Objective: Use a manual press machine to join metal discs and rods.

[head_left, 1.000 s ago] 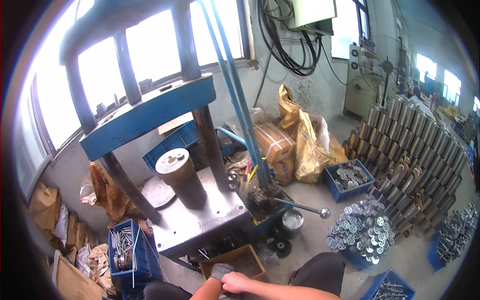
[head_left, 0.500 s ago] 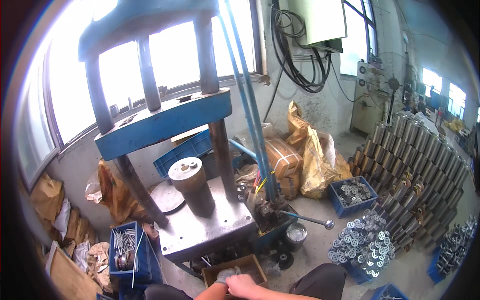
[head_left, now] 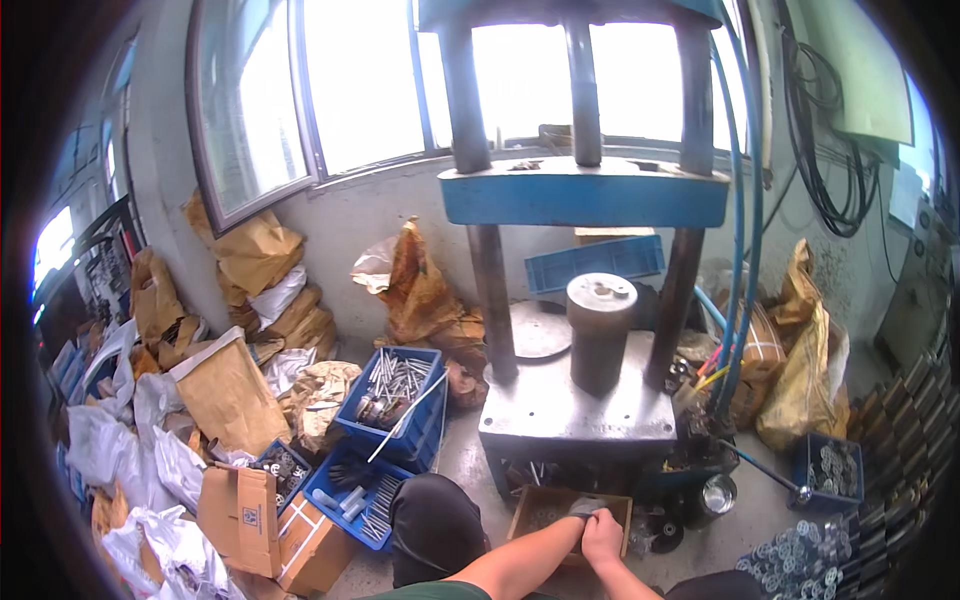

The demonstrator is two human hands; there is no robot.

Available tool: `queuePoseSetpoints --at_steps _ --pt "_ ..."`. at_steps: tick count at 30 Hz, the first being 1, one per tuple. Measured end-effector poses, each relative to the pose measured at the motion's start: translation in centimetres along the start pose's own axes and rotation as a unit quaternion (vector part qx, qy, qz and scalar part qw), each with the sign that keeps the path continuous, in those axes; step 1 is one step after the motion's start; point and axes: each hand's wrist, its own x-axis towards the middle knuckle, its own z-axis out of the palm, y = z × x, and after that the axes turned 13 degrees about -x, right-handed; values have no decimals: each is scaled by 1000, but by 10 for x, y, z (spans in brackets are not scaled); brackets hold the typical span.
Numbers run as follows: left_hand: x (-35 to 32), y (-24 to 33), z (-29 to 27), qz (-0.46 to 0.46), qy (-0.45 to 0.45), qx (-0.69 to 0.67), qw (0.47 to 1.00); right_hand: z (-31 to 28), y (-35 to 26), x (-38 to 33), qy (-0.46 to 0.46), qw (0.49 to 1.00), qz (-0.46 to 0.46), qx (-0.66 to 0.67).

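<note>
Apparently clasping grey glove (head_left: 587,505) at wrist with bare right hand (head_left: 602,540); cannot tell closure of left hand (head_left: 591,508). Holding glove over open brown box (head_left: 518,514), before press (head_left: 585,200). Already covered on left, bare on right; cannot judge fit.

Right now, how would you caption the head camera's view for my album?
A gloved left hand and bare right hand, close together over a brown box near a blue press.
</note>
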Motion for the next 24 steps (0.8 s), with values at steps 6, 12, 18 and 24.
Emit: queuePoseSetpoints --at_steps 6,12,18,24 --pt "-4 -17 -6 35 -15 -83 996 -16 9 -2 -199 959 -41 -196" --pt "10 -31 -66 -147 41 -363 919 21 33 -4 -267 954 -15 -133" --pt "-24 9 -141 -93 -7 -505 858 26 20 -12 -141 985 38 90" --pt "-30 21 -149 -76 -89 -624 772 5 8 -3 -97 988 -123 -5"
